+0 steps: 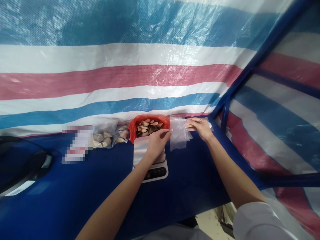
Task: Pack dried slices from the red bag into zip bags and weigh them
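Observation:
A clear plastic zip bag [178, 135] hangs upright between my two hands, with nothing seen inside it. My left hand [159, 141] pinches its left edge and passes over the right part of a kitchen scale [140, 150]. My right hand [200, 127] has its fingers closed at the bag's upper right edge. More clear plastic shows beside the right fingers, but I cannot tell whether it is a separate bag. Just behind the scale sits an open red plastic bag [132, 128] full of brown dried slices [149, 126].
Two clear bags hold pale chunky pieces: a larger one [102, 135] and a smaller one [122, 134], left of the red bag. A pixelated packet [78, 145] lies further left. A black object [25, 166] occupies the blue table's [100, 186] left end. Striped sheeting [120, 76] rises behind.

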Tool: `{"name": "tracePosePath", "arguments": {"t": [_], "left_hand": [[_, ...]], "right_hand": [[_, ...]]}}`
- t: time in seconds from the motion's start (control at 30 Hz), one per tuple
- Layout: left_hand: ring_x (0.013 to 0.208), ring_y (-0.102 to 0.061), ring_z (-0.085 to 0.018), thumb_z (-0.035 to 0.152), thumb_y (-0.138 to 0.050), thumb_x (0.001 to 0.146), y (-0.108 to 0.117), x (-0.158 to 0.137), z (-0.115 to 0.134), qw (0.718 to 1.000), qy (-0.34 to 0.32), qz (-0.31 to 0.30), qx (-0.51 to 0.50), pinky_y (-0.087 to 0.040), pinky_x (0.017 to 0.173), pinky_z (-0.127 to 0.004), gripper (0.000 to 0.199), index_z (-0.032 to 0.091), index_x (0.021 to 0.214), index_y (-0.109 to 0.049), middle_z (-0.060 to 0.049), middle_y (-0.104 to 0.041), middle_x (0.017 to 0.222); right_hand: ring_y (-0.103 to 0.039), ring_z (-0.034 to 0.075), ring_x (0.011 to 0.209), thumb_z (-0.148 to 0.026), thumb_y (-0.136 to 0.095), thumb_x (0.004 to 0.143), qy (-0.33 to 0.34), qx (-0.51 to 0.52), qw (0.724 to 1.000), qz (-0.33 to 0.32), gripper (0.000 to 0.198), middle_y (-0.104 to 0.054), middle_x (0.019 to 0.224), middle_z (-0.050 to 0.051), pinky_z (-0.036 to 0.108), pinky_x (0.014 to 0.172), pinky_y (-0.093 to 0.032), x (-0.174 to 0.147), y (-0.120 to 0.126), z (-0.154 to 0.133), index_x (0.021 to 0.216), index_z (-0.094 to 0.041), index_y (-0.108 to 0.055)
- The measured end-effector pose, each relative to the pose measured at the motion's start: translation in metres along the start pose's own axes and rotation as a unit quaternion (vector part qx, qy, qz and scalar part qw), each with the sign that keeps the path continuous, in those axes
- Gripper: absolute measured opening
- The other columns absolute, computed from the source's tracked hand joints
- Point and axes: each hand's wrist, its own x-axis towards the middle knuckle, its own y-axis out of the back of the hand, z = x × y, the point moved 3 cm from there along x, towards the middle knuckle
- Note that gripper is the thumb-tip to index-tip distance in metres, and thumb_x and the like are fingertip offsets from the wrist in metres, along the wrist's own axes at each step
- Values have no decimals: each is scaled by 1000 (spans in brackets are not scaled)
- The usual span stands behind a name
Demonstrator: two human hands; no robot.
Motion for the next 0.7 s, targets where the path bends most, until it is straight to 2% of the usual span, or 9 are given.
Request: {"name": "tracePosePath", "arguments": {"t": [0.07, 0.13, 0.23, 0.3, 0.4, 0.47, 0.6, 0.7], "left_hand": [[82, -71, -20, 28, -60, 89, -2, 0, 4, 994, -75, 9, 81, -56, 81, -32, 17, 19, 94, -73, -6, -77, 91], [92, -71, -22, 23, -56, 91, -9, -1, 8, 975, -154, 3, 162, -56, 89, -35, 18, 18, 100, -71, -8, -76, 100], [102, -69, -25, 21, -54, 94, -25, -2, 12, 930, -243, -38, 274, -55, 93, -39, 20, 16, 106, -69, -12, -73, 109], [106, -67, -27, 20, -53, 94, -38, -2, 13, 894, -274, -91, 342, -54, 95, -42, 20, 15, 108, -67, -14, -71, 115], [116, -62, -30, 21, -53, 95, -53, -1, 11, 846, -283, -163, 422, -52, 100, -43, 20, 14, 109, -66, -16, -67, 122], [121, -59, -31, 24, -54, 95, -58, -1, 8, 826, -277, -188, 453, -49, 103, -44, 20, 14, 109, -66, -16, -65, 123], [122, -57, -31, 25, -56, 94, -64, -1, 3, 814, -268, -202, 473, -45, 108, -44, 22, 13, 110, -66, -17, -64, 121], [119, -58, -30, 27, -56, 94, -67, -3, 1, 811, -256, -204, 485, -43, 108, -44, 22, 14, 109, -66, -17, -64, 119]], "right_hand": [[-74, 16, 66, -42, -93, 55, 3, -8, 1000, 9, 39, -78, 76, 5, 22, 58, -62, 11, 8, -2, 81, -17, -78], [-74, 15, 67, -39, -92, 59, 2, -21, 1000, 15, 35, -78, 78, 6, 21, 58, -62, 22, 13, -3, 82, -17, -78], [-74, 14, 65, -35, -91, 64, -7, -43, 999, 15, 29, -79, 79, 7, 20, 55, -61, 36, 16, -4, 81, -16, -77], [-73, 15, 64, -33, -90, 65, -10, -57, 998, 10, 27, -79, 79, 7, 20, 54, -61, 44, 16, -3, 80, -15, -77], [-74, 16, 66, -31, -89, 67, 1, -84, 996, -1, 25, -78, 77, 7, 21, 54, -61, 53, 13, -1, 80, -15, -77], [-74, 17, 66, -33, -88, 68, 17, -103, 994, -8, 25, -78, 76, 7, 22, 54, -61, 58, 11, 1, 82, -14, -77], [-74, 18, 68, -40, -87, 66, 58, -148, 987, -24, 33, -78, 78, 5, 26, 55, -62, 65, 7, 10, 85, -14, -78], [-75, 23, 79, -41, -84, 69, 81, -209, 973, -58, 33, -79, 88, 6, 32, 60, -64, 67, 7, 15, 91, -16, -79]]}}
